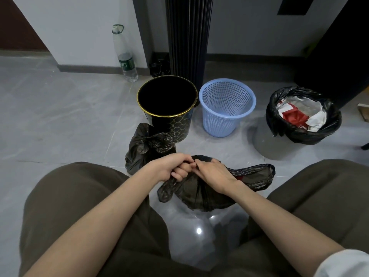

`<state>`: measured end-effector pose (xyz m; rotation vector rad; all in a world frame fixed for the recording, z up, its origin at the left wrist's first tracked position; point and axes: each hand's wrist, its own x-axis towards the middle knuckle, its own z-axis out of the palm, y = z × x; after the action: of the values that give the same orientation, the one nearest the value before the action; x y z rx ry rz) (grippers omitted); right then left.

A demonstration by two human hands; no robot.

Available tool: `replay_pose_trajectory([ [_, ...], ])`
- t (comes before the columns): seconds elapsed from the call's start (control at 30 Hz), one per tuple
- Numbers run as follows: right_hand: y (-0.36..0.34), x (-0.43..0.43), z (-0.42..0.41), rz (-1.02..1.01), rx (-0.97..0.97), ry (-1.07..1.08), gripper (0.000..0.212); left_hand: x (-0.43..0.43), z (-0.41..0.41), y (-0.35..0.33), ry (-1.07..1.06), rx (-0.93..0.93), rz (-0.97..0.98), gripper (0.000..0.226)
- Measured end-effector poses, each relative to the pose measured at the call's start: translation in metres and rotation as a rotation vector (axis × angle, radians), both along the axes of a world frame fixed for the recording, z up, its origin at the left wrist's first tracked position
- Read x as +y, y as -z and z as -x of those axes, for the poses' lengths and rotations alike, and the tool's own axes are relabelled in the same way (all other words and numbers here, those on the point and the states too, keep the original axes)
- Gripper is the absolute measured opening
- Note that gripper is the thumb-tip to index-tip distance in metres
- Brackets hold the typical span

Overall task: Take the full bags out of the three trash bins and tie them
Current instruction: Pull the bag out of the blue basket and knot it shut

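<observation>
A black trash bag (pixel 201 193) lies on the floor between my knees. My left hand (pixel 173 167) grips a gathered strip of its top in a fist, and my right hand (pixel 213 171) pinches the plastic beside it. A knotted black bag (pixel 146 147) sits in front of the black bin with a gold rim (pixel 167 105), which has no bag in it. The blue mesh basket (pixel 227 106) beside it holds nothing. At the right, a grey bin (pixel 279 144) still carries a black bag (pixel 303 114) full of red and white paper.
A clear plastic bottle (pixel 124 54) stands by the white wall at the back left. A dark ribbed column (pixel 187 37) rises behind the bins, with a small black bag (pixel 158 65) at its foot. Dark furniture stands at the far right. Grey tiles stretch to the left.
</observation>
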<state>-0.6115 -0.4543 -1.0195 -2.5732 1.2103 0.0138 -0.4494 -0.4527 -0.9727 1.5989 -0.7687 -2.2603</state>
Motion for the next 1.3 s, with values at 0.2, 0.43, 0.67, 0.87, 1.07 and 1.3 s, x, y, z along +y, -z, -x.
replay_pose_trajectory([
  [0.2,0.004,-0.005,0.002,-0.012,-0.046,0.104,0.029,0.001,0.010,0.008,-0.561,0.205,-0.017,0.023],
  [0.43,-0.005,-0.008,0.002,-0.017,-0.111,0.139,0.027,0.017,0.005,0.020,0.526,-1.334,1.059,0.043],
  [0.67,-0.013,-0.005,0.002,0.035,-0.070,0.059,0.022,0.002,0.009,-0.008,-0.225,-0.165,0.180,0.035],
  [0.87,-0.023,-0.009,0.000,0.085,-0.074,0.037,0.022,-0.002,-0.006,-0.019,-0.594,0.325,-0.050,0.030],
  [1.07,-0.027,-0.014,0.002,0.064,-0.117,0.076,0.021,0.001,-0.003,-0.009,-0.075,-0.475,0.591,0.021],
  [1.3,-0.035,-0.014,0.005,0.055,-0.138,0.115,0.022,0.005,-0.014,-0.010,0.419,-1.132,1.144,0.021],
])
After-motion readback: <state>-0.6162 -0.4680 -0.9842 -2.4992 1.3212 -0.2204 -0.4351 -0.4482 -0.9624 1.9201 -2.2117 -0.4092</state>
